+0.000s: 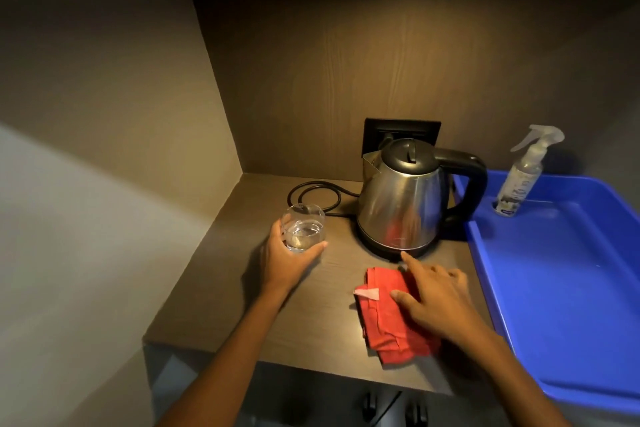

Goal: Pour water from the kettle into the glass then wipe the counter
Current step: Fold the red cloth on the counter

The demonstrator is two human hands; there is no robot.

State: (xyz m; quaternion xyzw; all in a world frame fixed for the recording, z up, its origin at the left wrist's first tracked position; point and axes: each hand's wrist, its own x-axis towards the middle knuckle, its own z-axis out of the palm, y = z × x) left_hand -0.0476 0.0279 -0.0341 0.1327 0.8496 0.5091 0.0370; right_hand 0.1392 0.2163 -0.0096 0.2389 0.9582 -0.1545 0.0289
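Observation:
A steel kettle (403,199) with a black lid and handle stands on its base at the back of the brown counter (221,305). Left of it, a clear glass (304,227) holding water rests on the counter, with my left hand (285,258) wrapped around it. A folded red cloth (384,314) lies in front of the kettle. My right hand (433,295) lies on the cloth's right part with its fingers spread, the forefinger pointing toward the kettle's base.
A blue plastic tray (568,274) fills the right side, with a clear spray bottle (523,173) standing in its far corner. The kettle's black cord (311,192) loops behind the glass. A black wall socket (401,130) sits behind the kettle. Walls close the left and back.

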